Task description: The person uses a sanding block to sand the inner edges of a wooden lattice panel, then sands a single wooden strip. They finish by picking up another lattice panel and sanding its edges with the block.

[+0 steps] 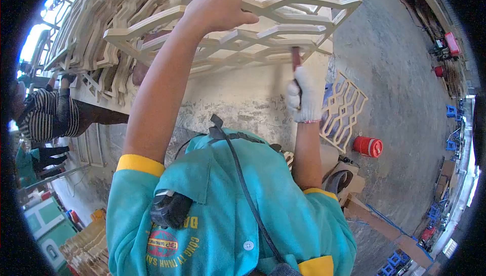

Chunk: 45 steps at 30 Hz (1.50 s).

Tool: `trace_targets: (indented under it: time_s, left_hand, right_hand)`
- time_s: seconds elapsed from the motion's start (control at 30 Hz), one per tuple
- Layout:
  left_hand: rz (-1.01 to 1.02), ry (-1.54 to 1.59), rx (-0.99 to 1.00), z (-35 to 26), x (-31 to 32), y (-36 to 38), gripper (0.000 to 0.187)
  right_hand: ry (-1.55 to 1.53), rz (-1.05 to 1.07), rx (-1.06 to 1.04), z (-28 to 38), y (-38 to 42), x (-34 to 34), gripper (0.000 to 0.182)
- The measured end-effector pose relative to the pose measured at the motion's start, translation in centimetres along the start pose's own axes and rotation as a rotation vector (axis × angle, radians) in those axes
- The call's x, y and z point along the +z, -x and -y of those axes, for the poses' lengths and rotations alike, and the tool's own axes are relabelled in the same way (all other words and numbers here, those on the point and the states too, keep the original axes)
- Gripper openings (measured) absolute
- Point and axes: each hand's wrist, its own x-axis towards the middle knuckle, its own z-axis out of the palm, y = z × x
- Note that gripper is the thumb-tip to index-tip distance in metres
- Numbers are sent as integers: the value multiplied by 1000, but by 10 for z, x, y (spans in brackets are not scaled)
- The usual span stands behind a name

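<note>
Head: lattice stack [83, 28] beside held lattice [262, 9]

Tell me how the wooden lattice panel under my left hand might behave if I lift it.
The wooden lattice panel will probably stay stiff: it shows no sag under your left hand. It's likely light for its size, being full of openings. Its slender bars might snap if knocked.

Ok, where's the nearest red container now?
In the head view, the red container sits right of centre on the grey floor, just right of the lower end of the lattice panel beside the gloved right hand.
</note>
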Motion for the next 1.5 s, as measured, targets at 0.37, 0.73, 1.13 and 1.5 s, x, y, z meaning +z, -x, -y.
trace_targets:
  time_s: [0.37,0.73,1.13,1.5]
  left_hand:
    - [-34,-2,-10,4,3,0,48]
    - [37,28,33,10,14,-11,45]
    - [-66,50,29,2,13,-2,25]
    - [-112,37,55,-1,17,2,25]
  right_hand:
    - [-54,-26,-5,-3,1,-13,20]
    - [238,-14,-80,-5,-21,-56,17]
    - [1038,-1,-527,6,-33,-62,59]
    - [1553,-264,-753,4,-23,-11,61]
